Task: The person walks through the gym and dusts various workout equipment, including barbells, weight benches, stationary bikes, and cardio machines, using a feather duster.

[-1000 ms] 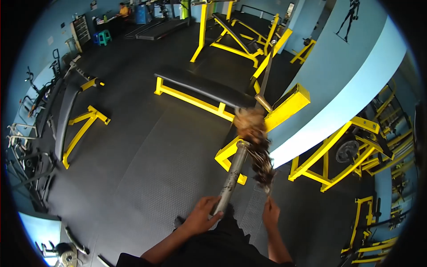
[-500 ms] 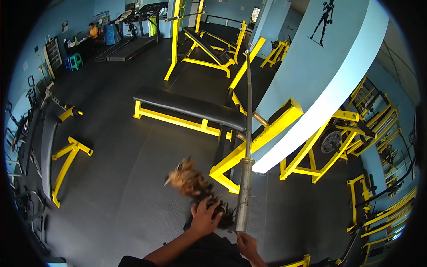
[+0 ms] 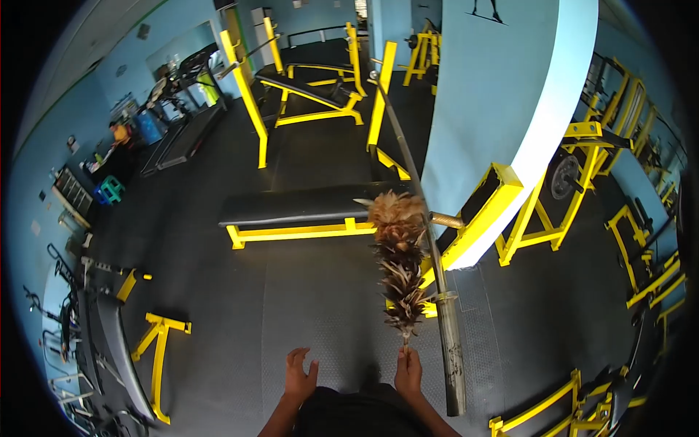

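Note:
My right hand (image 3: 408, 373) is closed around the thin handle of a feather duster (image 3: 402, 273), low in the middle of the view. The duster points up and away from me, dark brown feathers near the handle and a lighter tan tuft at its tip. Its feathers overlap the steel barbell (image 3: 450, 349), whose thick sleeve end reaches toward me just right of my hand. Apart from the duster, my left hand (image 3: 300, 373) is raised over the floor with fingers spread, holding nothing. Behind the tuft lies a flat bench (image 3: 291, 209) with a black pad and yellow frame.
A yellow rack upright (image 3: 484, 211) carries the barbell beside a blue pillar (image 3: 488, 109). Another bench (image 3: 120, 349) stands at the left. Further back are an incline bench (image 3: 309, 89) and a treadmill (image 3: 191, 135). A yellow plate machine (image 3: 542, 211) is on the right.
The duster has swung up and to the right, from low beside my left hand to upright along the barbell. My left hand has come off its feathers and moved left. The view has shifted.

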Tool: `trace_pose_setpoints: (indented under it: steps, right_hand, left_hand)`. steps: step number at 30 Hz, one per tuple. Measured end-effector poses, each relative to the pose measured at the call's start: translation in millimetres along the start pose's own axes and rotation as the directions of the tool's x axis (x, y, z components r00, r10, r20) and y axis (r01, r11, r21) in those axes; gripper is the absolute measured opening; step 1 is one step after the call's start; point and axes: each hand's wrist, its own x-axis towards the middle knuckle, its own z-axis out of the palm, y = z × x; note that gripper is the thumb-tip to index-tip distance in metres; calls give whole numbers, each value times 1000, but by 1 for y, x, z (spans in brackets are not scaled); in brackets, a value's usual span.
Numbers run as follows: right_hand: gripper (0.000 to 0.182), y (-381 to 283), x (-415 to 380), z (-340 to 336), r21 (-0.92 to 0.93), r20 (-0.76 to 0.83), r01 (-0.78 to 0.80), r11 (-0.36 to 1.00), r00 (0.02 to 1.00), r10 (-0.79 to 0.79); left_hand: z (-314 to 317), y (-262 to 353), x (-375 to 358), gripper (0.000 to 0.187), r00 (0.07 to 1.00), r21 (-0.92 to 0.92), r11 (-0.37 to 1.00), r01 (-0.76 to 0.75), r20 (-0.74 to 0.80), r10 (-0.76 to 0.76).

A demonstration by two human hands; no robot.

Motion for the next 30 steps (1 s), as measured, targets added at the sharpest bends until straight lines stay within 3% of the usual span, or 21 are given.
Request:
trace_pose_setpoints:
  steps: [3,6,9,12,14,16,17,18,20,22,23,24,26,28,30]
  right_hand:
    - [15,-23,22,22,129,-140,48,990,990,-30]
    - [17,-25,57,63,228,-223,11,974,974,41]
    - [19,-45,108,115,306,-228,47,951,973,25]
    - [24,-59,171,143,116,-255,-29,993,965,58]
    - [28,-74,203,166,119,-317,27,992,948,12]
    - [28,-82,231,190,169,-513,62,984,858,34]
    - [25,-58,257,198,68,-572,17,998,820,25]
    - [25,-53,270,199,54,-577,12,998,816,21]
    - [25,-58,299,198,-120,-449,127,985,878,-168]
    - [24,-101,310,202,-128,-485,128,984,857,-174]
    - [20,-121,316,204,158,-540,12,987,838,76]
    - [21,-131,324,208,434,-518,-86,897,791,326]
    - [20,-129,350,214,372,-544,-78,925,789,285]
    - [21,-132,378,213,306,-366,-127,944,899,239]
    - [23,-119,421,212,332,-406,-113,937,879,249]
  left_hand:
    - [2,-2,37,45,995,-179,984,15,101,3]
    - [13,-18,89,48,946,-121,984,-132,281,161]
    - [10,-9,146,50,906,-253,963,-93,381,187]
    - [-19,0,204,51,881,-316,947,-50,433,191]
    - [-37,-21,245,51,872,-325,939,-115,419,252]
    - [-53,-39,283,51,868,-347,925,-153,401,294]
    - [-62,-51,302,51,873,-340,926,-162,389,296]
    - [-72,-62,317,51,877,-328,929,-170,379,294]
    - [-90,-73,346,50,888,-328,931,-161,363,281]
    - [-103,-79,374,50,896,-314,935,-161,351,272]
    - [-105,-81,387,50,902,-315,941,-125,359,240]
    - [-105,-83,397,50,907,-316,945,-84,369,203]
    - [-99,-87,419,50,899,-315,946,-77,389,203]
    - [-85,-85,441,51,896,-322,944,-64,399,196]
    - [-73,-84,462,53,870,-338,936,-103,426,249]
